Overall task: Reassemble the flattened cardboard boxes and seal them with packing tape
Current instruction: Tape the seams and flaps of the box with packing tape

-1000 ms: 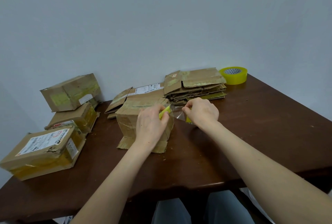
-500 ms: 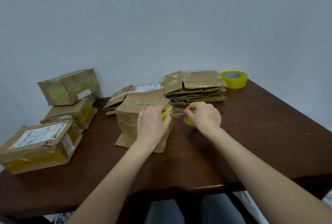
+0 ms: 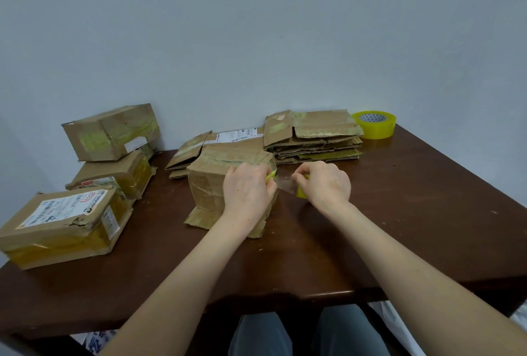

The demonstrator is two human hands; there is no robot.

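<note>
Roughly midway: three taped boxes (image 3: 65, 221) sit well left of the left hand (image 3: 248, 190), which pinches the tape strip (image 3: 285, 184) against the standing box (image 3: 209, 184) beneath it. The right hand (image 3: 325, 184) grips a yellow roll (image 3: 301, 193). A flattened stack (image 3: 313, 141) waits beyond both hands on the tabletop (image 3: 413, 213).

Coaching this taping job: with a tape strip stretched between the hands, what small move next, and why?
Probably cut the strip near the box. The left hand holds its end at the box's upper corner, pinching a yellow-green piece; the right hand grips the roll; the strip spans clear of cardboard.
</note>
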